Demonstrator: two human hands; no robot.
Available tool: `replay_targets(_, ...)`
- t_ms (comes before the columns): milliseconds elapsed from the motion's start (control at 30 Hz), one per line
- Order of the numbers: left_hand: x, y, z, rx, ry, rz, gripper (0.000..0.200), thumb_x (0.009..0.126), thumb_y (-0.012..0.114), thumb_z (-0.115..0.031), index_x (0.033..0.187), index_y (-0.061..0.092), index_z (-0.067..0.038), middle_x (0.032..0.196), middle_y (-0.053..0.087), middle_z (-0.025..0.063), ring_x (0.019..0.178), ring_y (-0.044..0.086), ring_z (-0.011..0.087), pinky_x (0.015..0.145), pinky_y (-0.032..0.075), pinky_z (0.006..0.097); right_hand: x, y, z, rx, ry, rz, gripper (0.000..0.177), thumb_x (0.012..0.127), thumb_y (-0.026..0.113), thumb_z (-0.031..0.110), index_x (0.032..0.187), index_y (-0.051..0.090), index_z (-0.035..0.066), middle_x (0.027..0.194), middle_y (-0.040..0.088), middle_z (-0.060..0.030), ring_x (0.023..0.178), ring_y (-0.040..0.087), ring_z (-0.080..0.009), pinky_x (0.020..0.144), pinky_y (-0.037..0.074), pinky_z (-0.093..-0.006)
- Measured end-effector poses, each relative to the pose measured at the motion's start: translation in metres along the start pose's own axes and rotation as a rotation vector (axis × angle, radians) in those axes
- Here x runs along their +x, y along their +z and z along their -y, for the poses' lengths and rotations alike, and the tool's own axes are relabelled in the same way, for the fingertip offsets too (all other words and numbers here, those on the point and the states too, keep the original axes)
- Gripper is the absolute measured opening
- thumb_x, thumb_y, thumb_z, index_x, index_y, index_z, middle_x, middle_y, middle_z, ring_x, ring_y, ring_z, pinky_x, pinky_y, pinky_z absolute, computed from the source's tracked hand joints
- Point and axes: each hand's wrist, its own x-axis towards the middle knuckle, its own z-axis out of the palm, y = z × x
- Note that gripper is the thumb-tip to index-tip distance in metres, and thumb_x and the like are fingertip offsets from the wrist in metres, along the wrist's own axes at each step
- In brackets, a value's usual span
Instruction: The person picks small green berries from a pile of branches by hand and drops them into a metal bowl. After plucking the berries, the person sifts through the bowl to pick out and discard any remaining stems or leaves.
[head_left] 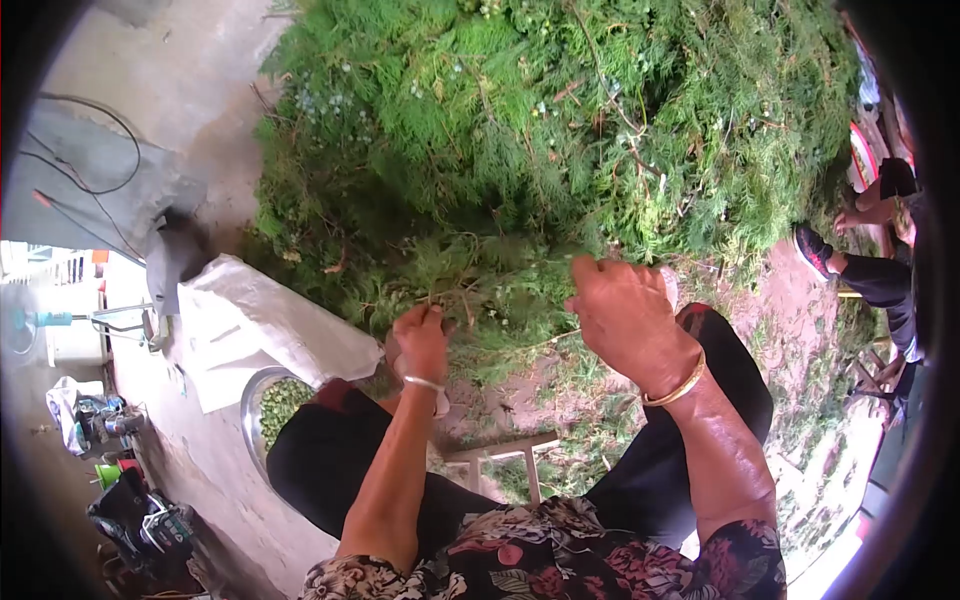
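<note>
A big heap of cut evergreen branches (540,130), with feathery green foliage and small pale seed cones, lies in front of my knees. My left hand (418,340), a silver-coloured bangle at its wrist, is closed with thumb and fingers pinched at the heap's near edge. My right hand (632,318), wearing a gold-coloured bangle, is curled shut over the same edge, its knuckles toward me. Thin green sprigs (520,345) show between the two hands. Whatever the fingers pinch is too small or hidden to make out. The hands are apart from each other.
A metal bowl (252,425) of small green pieces stands beside my left knee, near a white sack (290,310). Tools and cables (85,175) lie at left. Another person's shoe (814,252) and hand (868,214) show at right. Loose sprigs litter the ground.
</note>
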Motion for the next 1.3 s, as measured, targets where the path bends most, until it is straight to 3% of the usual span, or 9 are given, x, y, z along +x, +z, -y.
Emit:
replay_targets(433, -0.053, 0.017, -0.073, -0.438, -0.170, 0.394, 0.015, 0.090, 0.051, -0.007, 0.096, 0.058, 0.004, 0.074, 0.061, 0.0094, 0.062, 0.059, 0.0171, 0.054, 0.048, 0.0291, 0.001, 0.002, -0.003, 0.057, 0.074, -0.001, 0.017, 0.077, 0.065, 0.012, 0.082, 0.053, 0.000, 0.068, 0.060, -0.0201, 0.064, 0.063, -0.0376, 0.060, 0.049, -0.0461)
replay_targets(533, -0.048, 0.054, -0.068, -0.218, -0.220, -0.006, 0.012, 0.089, 0.052, -0.006, 0.093, 0.059, 0.003, 0.075, 0.061, 0.0097, 0.066, 0.059, 0.0161, 0.054, 0.047, 0.0273, 0.000, 0.001, 0.003, -0.046, 0.019, 0.019, 0.015, 0.078, 0.065, 0.011, 0.087, 0.058, 0.000, 0.072, 0.063, -0.0182, 0.066, 0.064, -0.0341, 0.060, 0.050, -0.0419)
replay_targets(667, -0.110, 0.179, 0.008, 0.031, 0.524, 0.386, 0.024, 0.080, 0.063, -0.010, 0.098, 0.051, -0.001, 0.099, 0.054, 0.0104, 0.091, 0.054, 0.0193, 0.074, 0.045, 0.0320, 0.012, -0.005, 0.000, 0.264, -0.151, -0.638, 0.014, 0.080, 0.063, 0.005, 0.093, 0.061, 0.000, 0.080, 0.066, -0.0139, 0.062, 0.063, -0.0260, 0.055, 0.052, -0.0329)
replay_targets(733, -0.160, 0.211, -0.035, -0.407, 0.478, 1.178, 0.037, 0.078, 0.067, -0.016, 0.107, 0.048, -0.004, 0.104, 0.051, 0.0123, 0.096, 0.051, 0.0240, 0.084, 0.041, 0.0364, 0.016, -0.006, -0.003, 0.303, -0.065, -0.716, 0.014, 0.080, 0.064, 0.003, 0.094, 0.061, 0.000, 0.079, 0.066, -0.0145, 0.063, 0.065, -0.0256, 0.056, 0.052, -0.0319)
replay_targets(833, -0.151, 0.202, -0.049, -0.313, 0.315, 1.184, 0.024, 0.079, 0.064, -0.016, 0.099, 0.057, -0.004, 0.101, 0.055, 0.0139, 0.098, 0.052, 0.0245, 0.085, 0.041, 0.0370, 0.017, -0.003, -0.004, 0.386, 0.003, -0.659, 0.013, 0.081, 0.064, 0.003, 0.093, 0.061, 0.000, 0.078, 0.066, -0.0144, 0.064, 0.065, -0.0254, 0.056, 0.051, -0.0313)
replay_targets(900, -0.102, 0.157, -0.031, 0.213, 0.112, 0.875, 0.013, 0.081, 0.061, -0.017, 0.082, 0.063, -0.004, 0.095, 0.058, 0.0134, 0.093, 0.055, 0.0239, 0.076, 0.045, 0.0381, 0.015, -0.005, 0.004, 0.400, 0.020, -0.582, 0.012, 0.081, 0.064, 0.003, 0.092, 0.061, 0.000, 0.077, 0.065, -0.0145, 0.063, 0.065, -0.0261, 0.056, 0.051, -0.0317)
replay_targets(1000, -0.011, 0.062, 0.077, 1.211, 0.697, 0.128, 0.018, 0.081, 0.061, -0.022, 0.075, 0.062, -0.005, 0.080, 0.062, 0.0130, 0.065, 0.059, 0.0310, 0.055, 0.047, 0.0418, 0.018, 0.004, 0.005, 0.382, -0.039, -0.547, 0.009, 0.079, 0.064, 0.001, 0.088, 0.061, -0.001, 0.074, 0.064, -0.0150, 0.061, 0.063, -0.0278, 0.055, 0.049, -0.0327)
replay_targets(1033, -0.004, 0.039, 0.057, 0.894, 0.185, -0.121, 0.023, 0.083, 0.060, -0.026, 0.078, 0.057, -0.003, 0.079, 0.061, 0.0159, 0.070, 0.061, 0.0362, 0.059, 0.048, 0.0448, 0.017, 0.006, 0.006, 0.368, -0.056, -0.515, 0.010, 0.078, 0.065, 0.001, 0.087, 0.061, -0.001, 0.073, 0.063, -0.0150, 0.060, 0.062, -0.0282, 0.053, 0.049, -0.0331)
replay_targets(1300, 0.091, -0.040, 0.114, 0.543, -0.429, -0.448, 0.047, 0.079, 0.069, -0.031, 0.096, 0.049, 0.008, 0.079, 0.063, 0.0200, 0.060, 0.063, 0.0331, 0.045, 0.050, 0.0405, 0.019, 0.017, 0.011, 0.247, -0.092, -0.409, 0.013, 0.074, 0.066, 0.000, 0.086, 0.059, 0.001, 0.066, 0.059, -0.0132, 0.054, 0.057, -0.0284, 0.049, 0.046, -0.0352)
